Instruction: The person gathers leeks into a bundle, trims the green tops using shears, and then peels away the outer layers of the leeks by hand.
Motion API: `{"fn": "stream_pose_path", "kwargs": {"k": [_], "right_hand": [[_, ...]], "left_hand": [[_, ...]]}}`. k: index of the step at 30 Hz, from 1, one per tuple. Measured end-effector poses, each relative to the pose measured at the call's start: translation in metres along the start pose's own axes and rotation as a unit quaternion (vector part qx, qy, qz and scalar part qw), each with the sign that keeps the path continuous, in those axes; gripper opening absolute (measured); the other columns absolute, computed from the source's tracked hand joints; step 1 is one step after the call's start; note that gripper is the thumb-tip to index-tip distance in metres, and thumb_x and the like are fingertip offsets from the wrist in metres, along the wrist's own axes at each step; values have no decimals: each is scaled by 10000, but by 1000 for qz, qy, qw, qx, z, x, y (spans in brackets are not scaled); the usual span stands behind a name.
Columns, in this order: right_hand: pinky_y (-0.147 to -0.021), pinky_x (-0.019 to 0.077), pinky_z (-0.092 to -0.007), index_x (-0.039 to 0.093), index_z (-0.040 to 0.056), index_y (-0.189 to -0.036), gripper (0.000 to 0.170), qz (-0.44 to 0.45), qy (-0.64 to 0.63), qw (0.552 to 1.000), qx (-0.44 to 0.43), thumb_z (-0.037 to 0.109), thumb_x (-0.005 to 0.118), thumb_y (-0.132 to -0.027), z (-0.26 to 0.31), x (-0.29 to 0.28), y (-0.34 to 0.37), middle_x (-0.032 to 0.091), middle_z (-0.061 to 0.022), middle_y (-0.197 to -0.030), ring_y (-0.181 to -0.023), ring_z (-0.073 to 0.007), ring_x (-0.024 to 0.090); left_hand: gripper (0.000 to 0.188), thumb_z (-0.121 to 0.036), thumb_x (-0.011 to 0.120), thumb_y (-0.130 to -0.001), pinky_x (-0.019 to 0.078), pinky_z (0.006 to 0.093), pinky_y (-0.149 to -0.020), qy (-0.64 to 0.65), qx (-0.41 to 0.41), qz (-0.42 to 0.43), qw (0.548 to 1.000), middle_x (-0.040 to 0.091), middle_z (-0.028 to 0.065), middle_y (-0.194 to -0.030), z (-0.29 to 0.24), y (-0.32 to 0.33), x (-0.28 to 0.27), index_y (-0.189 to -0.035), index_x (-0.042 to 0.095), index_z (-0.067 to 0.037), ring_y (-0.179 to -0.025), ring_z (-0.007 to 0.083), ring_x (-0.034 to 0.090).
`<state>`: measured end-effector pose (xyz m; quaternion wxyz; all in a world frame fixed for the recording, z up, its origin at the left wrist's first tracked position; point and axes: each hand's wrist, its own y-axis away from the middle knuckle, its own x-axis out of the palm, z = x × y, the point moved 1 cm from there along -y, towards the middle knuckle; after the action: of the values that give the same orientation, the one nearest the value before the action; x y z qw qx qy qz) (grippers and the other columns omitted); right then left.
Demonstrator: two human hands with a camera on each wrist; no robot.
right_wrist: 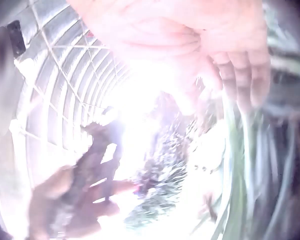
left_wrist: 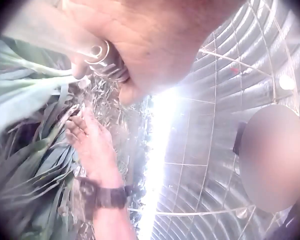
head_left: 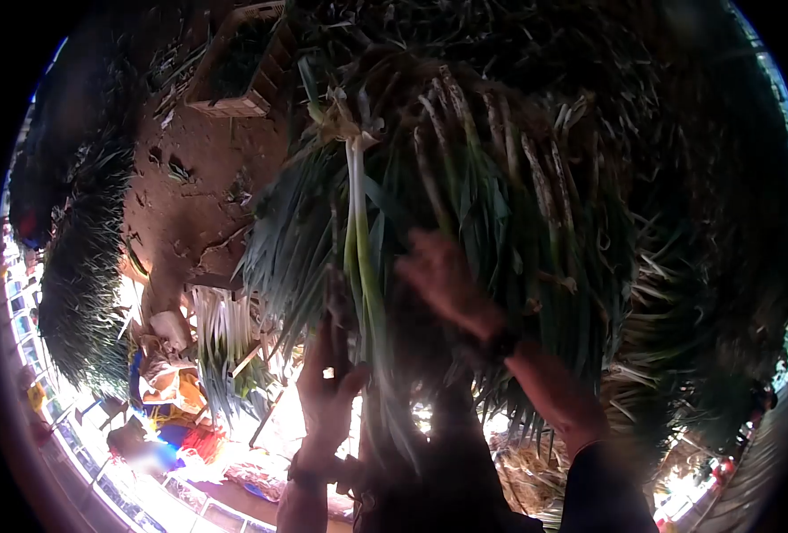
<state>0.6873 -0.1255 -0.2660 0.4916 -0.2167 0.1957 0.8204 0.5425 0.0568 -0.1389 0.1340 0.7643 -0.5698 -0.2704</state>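
Note:
A long leek (head_left: 358, 195), white at the top and green below, lies roots-up between my hands in the head view. My left hand (head_left: 327, 391) is beside its leaves, its fingers around a dark tool (right_wrist: 97, 142) with a ribbed silver fitting (left_wrist: 109, 65); the tool's kind cannot be told. To the right of the stalk is my right hand (head_left: 447, 280), slightly blurred, reaching over the leek pile (head_left: 474, 169). Its fingers (right_wrist: 242, 75) are extended and hang near green leaves in the right wrist view, with nothing gripped.
A plastic crate (head_left: 234, 107) stands on bare soil at the back left. More leeks (head_left: 225, 338) are bunched at the left, and heaps of greens (head_left: 87, 258) line both sides. A ribbed sheet roof (left_wrist: 230, 60) curves overhead. Beside it a person's blurred head appears.

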Motion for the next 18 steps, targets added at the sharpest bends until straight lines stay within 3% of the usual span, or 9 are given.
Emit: {"fn": "stream_pose_path", "kwargs": {"k": [1,2,3,5,8,10,12,16,18], "right_hand": [[-839,534,-437,539,-61,-1326,516,-77,162,983,-31,224,692,-924,-17,-20,-12,665,-215,-1128,-964,-338,667],[-868,523,-482,532,-60,-1336,526,-153,316,934,-64,228,679,-920,-34,-41,-29,656,-238,-1144,-1004,-394,653],[-941,480,-533,480,-56,-1386,611,-203,296,933,27,248,680,-895,-62,-54,-47,628,-273,-1211,-1091,-472,598],[-977,471,-511,426,-47,-1430,746,-130,304,931,158,306,723,-844,-96,-76,-68,605,-280,-1273,-1146,-464,591],[-959,478,-498,388,-39,-1456,831,-71,258,940,213,314,749,-796,-144,-72,-82,611,-264,-1269,-1125,-452,600],[-899,492,-505,437,-47,-1402,785,-82,222,952,194,302,751,-773,-148,-75,-81,641,-266,-1185,-1048,-446,620],[-881,489,-554,552,-52,-1148,529,48,132,960,243,253,710,-746,-120,-90,-80,652,-298,-1028,-1001,-485,613],[-817,517,-532,544,-42,-1019,408,24,150,965,215,227,710,-760,-60,-107,-23,655,-284,-962,-940,-478,633],[-750,505,-516,554,-34,-1044,411,21,273,954,123,215,729,-768,-44,-112,15,648,-271,-890,-891,-445,642]], "left_hand": [[756,-58,648,-825,472,246,-765,16,9,16,1000,623,78,-1192,5,1,4,-1524,373,22,-886,85,545],[771,-47,656,-821,486,256,-775,31,19,29,999,627,86,-1184,6,3,12,-1525,356,39,-896,89,558],[796,-19,672,-810,512,276,-819,168,-62,55,982,630,130,-1218,-2,8,20,-1522,328,70,-911,115,604],[794,-7,686,-810,511,288,-910,57,-63,87,993,609,204,-1303,3,13,28,-1515,329,74,-1069,203,638],[774,-52,707,-828,476,329,-1003,-59,163,103,979,593,206,-1354,12,14,38,-1506,350,59,-1246,250,578],[773,-90,719,-837,461,357,-1029,-65,-25,156,985,588,194,-1365,0,19,41,-1504,355,51,-1251,257,576],[785,-134,737,-833,468,368,-1024,-51,-29,146,987,581,208,-1366,15,21,49,-1496,362,54,-1243,276,588],[773,-178,748,-846,485,378,-997,-75,41,160,983,598,231,-1327,18,31,63,-1487,379,47,-1221,302,606],[767,-194,750,-852,492,384,-987,-86,70,162,981,603,237,-1313,17,37,77,-1486,387,41,-1208,311,613]]}}
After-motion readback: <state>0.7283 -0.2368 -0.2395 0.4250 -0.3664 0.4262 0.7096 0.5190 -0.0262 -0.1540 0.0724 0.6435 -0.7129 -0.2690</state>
